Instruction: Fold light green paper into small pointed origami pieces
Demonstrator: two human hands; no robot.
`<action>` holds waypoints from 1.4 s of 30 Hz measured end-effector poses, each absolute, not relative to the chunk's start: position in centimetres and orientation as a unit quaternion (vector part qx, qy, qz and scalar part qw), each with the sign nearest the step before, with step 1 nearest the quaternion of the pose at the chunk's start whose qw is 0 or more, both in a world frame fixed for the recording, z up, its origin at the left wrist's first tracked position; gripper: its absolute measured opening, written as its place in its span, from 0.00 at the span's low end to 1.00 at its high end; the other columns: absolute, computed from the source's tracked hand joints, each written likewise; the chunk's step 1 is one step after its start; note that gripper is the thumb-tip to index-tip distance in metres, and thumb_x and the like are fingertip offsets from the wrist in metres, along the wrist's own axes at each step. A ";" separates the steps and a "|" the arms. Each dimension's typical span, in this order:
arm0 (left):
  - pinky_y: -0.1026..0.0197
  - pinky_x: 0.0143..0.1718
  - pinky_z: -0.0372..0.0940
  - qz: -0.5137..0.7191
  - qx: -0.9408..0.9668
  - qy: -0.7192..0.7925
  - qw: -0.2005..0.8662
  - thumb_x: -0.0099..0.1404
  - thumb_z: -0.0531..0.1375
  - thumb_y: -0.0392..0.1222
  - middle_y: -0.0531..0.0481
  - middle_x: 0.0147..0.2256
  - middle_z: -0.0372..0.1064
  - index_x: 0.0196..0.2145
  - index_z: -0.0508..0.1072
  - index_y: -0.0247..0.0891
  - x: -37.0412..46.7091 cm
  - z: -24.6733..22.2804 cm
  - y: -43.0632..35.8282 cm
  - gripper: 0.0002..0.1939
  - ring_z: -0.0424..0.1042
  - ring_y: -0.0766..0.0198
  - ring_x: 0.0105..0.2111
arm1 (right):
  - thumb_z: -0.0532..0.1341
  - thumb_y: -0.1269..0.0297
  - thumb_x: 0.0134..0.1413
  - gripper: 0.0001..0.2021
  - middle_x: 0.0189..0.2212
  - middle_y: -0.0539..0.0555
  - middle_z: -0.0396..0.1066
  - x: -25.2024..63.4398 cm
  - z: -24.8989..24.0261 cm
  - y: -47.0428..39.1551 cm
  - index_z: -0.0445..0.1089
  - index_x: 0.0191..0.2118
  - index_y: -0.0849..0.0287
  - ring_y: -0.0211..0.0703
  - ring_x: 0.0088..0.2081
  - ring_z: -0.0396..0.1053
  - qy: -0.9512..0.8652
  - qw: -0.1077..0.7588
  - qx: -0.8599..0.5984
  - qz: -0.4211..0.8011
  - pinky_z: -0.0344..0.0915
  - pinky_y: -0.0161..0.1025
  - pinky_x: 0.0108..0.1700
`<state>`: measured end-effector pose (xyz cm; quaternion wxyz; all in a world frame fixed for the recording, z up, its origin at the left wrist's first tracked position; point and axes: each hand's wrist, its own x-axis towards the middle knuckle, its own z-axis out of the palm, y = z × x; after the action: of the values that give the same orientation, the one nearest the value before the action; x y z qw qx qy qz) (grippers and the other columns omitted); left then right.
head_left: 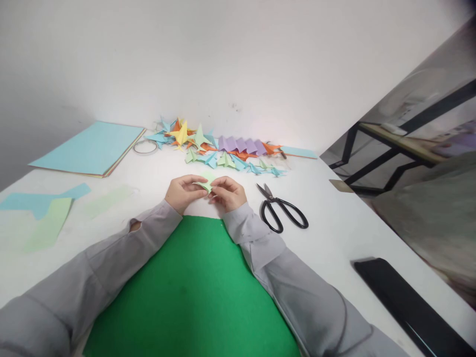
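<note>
Centrally, the left hand (186, 192) and right hand (228, 193) face each other, thumbs and fingers nearly closed in a pinch on a small light-green folded paper (206, 185), which lies between the fingertips, above the table (320, 238); its hidden edges cannot be made out. Nearer the wearer than the grip lies a green sheet (189, 282), partly between the forearms. Right of the grip rest black-handled scissors (273, 200), blades slightly parted; farther right and nearer, a long black object (409, 302). Beyond the grip are folded paper shapes (182, 134) and pleated purple paper (238, 144). Left and beyond is a paper stack (89, 146); left and nearer, a light-green strip (52, 223) overlaps a blue piece (44, 196).
</note>
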<state>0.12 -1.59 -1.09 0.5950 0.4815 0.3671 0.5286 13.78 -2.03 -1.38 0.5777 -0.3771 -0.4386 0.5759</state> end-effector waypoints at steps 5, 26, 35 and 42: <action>0.62 0.29 0.63 0.526 0.484 0.358 0.601 0.39 0.67 0.34 0.52 0.20 0.71 0.31 0.73 0.33 0.1 -1.1 -1.6 0.17 0.69 0.67 0.22 | 0.64 0.70 0.31 0.06 0.13 0.44 0.65 13.7 -1.4 -2.1 0.67 0.23 0.58 0.34 0.18 0.65 -0.450 0.581 -0.377 0.563 0.60 0.31 0.18; 0.61 0.32 0.66 0.559 0.467 0.416 0.544 0.41 0.62 0.32 0.51 0.26 0.73 0.34 0.77 0.34 0.6 -0.2 -2.1 0.18 0.70 0.66 0.26 | 0.65 0.68 0.32 0.06 0.14 0.45 0.66 13.6 -1.3 -2.4 0.69 0.23 0.58 0.35 0.19 0.65 -0.503 0.565 -0.397 0.520 0.61 0.32 0.21; 0.64 0.23 0.66 0.563 0.504 0.422 0.501 0.39 0.64 0.32 0.50 0.24 0.73 0.24 0.76 0.33 0.8 0.1 -2.3 0.09 0.68 0.68 0.20 | 0.62 0.70 0.31 0.13 0.23 0.46 0.71 13.6 -2.1 -1.7 0.71 0.31 0.57 0.30 0.14 0.60 -0.490 0.580 -0.414 0.502 0.62 0.33 0.18; 0.65 0.20 0.66 0.563 0.483 0.425 0.519 0.38 0.65 0.31 0.51 0.22 0.72 0.28 0.75 0.31 0.8 -0.2 -2.0 0.13 0.68 0.68 0.18 | 0.63 0.69 0.28 0.12 0.27 0.49 0.73 13.4 -2.0 -1.8 0.71 0.28 0.58 0.31 0.14 0.59 -0.472 0.588 -0.430 0.496 0.62 0.34 0.17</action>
<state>0.80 -2.04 -0.16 0.5188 0.4830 0.4247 0.5632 13.38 -1.84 -2.01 0.5882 -0.4300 -0.4721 0.4962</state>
